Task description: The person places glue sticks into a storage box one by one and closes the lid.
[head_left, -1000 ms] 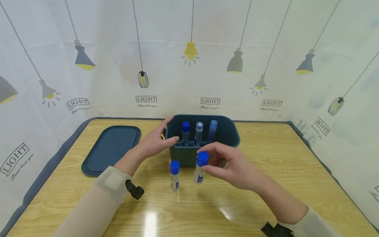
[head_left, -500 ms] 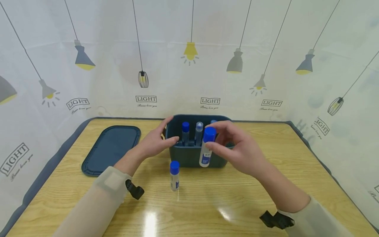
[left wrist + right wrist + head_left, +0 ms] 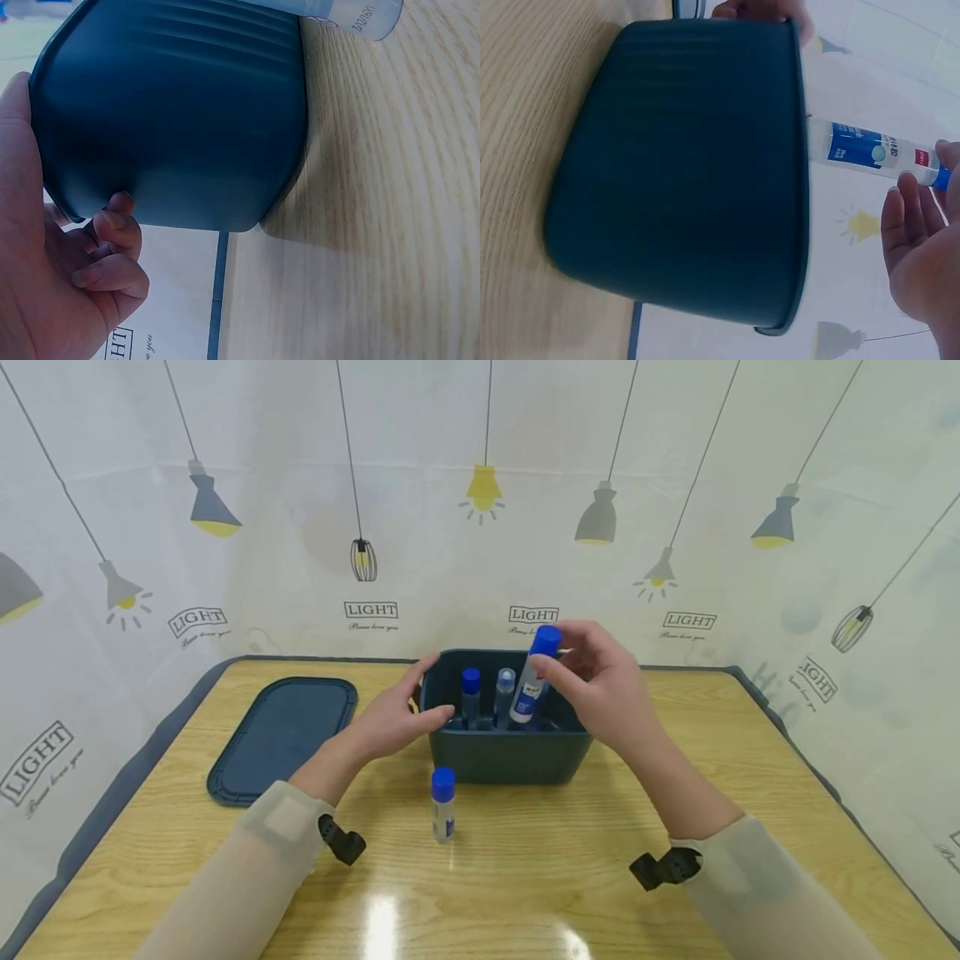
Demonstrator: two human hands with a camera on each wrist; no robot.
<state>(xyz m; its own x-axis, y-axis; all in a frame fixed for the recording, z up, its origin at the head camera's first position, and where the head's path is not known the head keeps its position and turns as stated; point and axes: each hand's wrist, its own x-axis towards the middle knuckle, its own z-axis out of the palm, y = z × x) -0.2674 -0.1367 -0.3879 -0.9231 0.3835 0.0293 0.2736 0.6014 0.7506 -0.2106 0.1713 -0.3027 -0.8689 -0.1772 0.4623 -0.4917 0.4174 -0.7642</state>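
My right hand [image 3: 611,685] pinches a clear liquid glue bottle [image 3: 866,148] near its blue cap. The bottle is tilted over the opening of a dark teal bin [image 3: 510,760], its lower end at the front rim in the head view. At the bin's left end, my left hand [image 3: 393,718] grips the rim, thumb inside and fingers curled outside [image 3: 120,232]. Inside the bin stand a blue-capped bottle [image 3: 470,693] and a bottle with a clear top [image 3: 504,693]. A third bottle in there is mostly hidden behind the held one. Another glue bottle [image 3: 443,806] stands upright on the table before the bin.
A flat dark teal lid [image 3: 281,739] lies on the wooden table [image 3: 600,877] left of the bin. Behind the table's back edge hangs a pale backdrop [image 3: 420,485] printed with lamps.
The right hand has lifted the glue bottle from just above the table, up and away from me, to over the bin. The left hand keeps its place on the rim.
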